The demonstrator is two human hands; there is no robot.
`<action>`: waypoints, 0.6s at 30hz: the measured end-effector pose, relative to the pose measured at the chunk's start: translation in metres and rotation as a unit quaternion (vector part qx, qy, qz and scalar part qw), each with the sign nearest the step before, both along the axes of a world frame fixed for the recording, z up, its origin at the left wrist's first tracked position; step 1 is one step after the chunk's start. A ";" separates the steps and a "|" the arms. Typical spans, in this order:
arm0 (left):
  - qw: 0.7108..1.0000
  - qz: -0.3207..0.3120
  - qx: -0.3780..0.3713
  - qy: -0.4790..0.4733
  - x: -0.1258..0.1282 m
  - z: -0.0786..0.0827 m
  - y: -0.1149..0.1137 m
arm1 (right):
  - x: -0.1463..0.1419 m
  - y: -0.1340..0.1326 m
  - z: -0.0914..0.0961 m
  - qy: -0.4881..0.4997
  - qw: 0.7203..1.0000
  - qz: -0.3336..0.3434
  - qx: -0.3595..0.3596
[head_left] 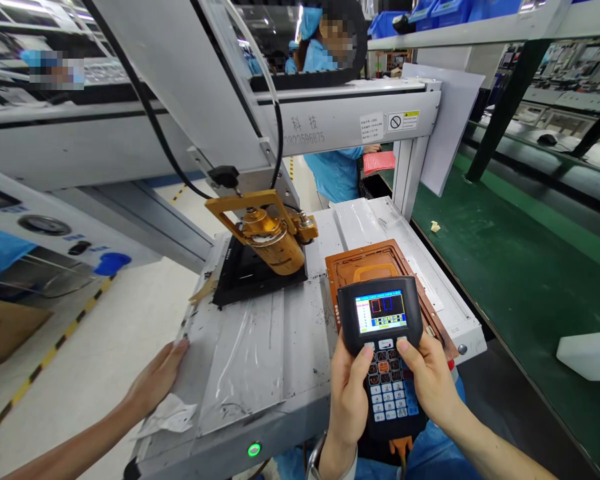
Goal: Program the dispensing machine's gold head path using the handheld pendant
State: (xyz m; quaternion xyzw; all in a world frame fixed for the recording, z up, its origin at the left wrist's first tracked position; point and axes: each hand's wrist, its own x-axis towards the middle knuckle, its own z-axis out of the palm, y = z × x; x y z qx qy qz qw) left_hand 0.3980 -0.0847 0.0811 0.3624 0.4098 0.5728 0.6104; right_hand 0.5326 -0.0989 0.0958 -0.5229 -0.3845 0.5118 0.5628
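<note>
The handheld controller [387,373] was held before the near edge of the machine table [305,327], partly hiding a brown tray [344,267]. The left hand [347,390] and the right hand [433,377] were closed around its two sides, and both thumbs lay near the upper keys. I think this hold was chosen so that the thumbs could reach the keys while the lit screen faced the person. Beyond it, a gold cylinder [280,252] hung from the machine's arm over a black panel [230,287]; whether they touched, I cannot tell. At the left edge, another person's hand [156,379] rested beside a white tissue [173,415], perhaps for support. Behind the gantry beam [340,123] was a co-worker in blue.
</note>
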 end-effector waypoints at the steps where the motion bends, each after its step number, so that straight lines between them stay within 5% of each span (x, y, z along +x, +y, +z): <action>1: 1.000 -0.002 0.001 0.000 0.000 0.000 0.000 | 0.000 0.000 0.000 0.000 1.000 -0.002 -0.001; 18: 1.000 -0.005 -0.004 -0.005 0.000 0.002 0.000 | -0.001 0.000 0.002 -0.007 1.000 -0.012 0.013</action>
